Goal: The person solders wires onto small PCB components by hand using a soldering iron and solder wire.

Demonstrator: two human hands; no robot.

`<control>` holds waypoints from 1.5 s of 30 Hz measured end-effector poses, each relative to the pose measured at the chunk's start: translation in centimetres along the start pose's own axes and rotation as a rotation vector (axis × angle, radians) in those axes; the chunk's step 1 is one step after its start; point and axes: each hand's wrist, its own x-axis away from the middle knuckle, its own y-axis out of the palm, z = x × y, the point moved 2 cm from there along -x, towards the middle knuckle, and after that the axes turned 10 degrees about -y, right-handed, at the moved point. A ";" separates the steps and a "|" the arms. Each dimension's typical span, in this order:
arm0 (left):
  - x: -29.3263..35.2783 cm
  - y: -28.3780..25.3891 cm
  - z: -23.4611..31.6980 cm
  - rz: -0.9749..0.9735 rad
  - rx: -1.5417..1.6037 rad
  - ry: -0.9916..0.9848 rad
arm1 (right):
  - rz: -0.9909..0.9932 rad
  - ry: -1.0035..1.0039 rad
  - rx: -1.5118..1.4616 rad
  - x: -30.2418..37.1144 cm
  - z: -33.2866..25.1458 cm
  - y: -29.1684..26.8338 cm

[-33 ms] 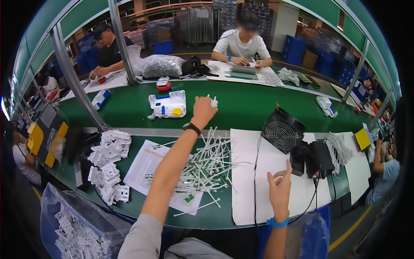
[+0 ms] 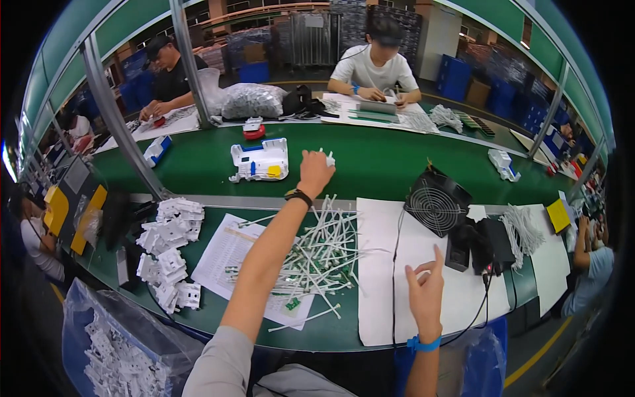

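Observation:
My left hand (image 2: 316,173) reaches far out over the green belt. Its fingers are closed on a small white plastic part (image 2: 330,159), partly hidden by the hand. To its left on the belt lies an open white plastic housing (image 2: 268,159) with blue and yellow pieces inside. My right hand (image 2: 425,298) is raised over the white sheet (image 2: 374,291), thumb and index finger apart, holding nothing visible. Between my arms, white cables with small green boards (image 2: 321,255) lie in a tangled heap, partly on a printed paper sheet (image 2: 221,255).
White plastic brackets (image 2: 169,231) are piled at the left, above a lined bin (image 2: 122,357) of similar parts. A black fan (image 2: 436,205), a black power unit (image 2: 496,241) and a white cable bundle (image 2: 522,228) stand at the right. Co-workers sit across the belt.
The whole view has shifted slightly. My right hand has moved a little left; my left hand still holds the white part over the belt.

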 end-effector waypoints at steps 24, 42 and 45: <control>17.8 -33.9 -27.0 -0.372 -0.538 -0.044 | -0.492 -0.869 0.000 -4.1 -11.3 36.2; 21.7 -42.7 -14.1 0.108 -0.018 0.130 | -0.572 -0.701 -0.138 -1.7 -11.8 34.0; 22.6 -42.2 -13.0 0.002 0.169 0.053 | -0.458 -0.669 -0.102 -1.1 -10.5 34.6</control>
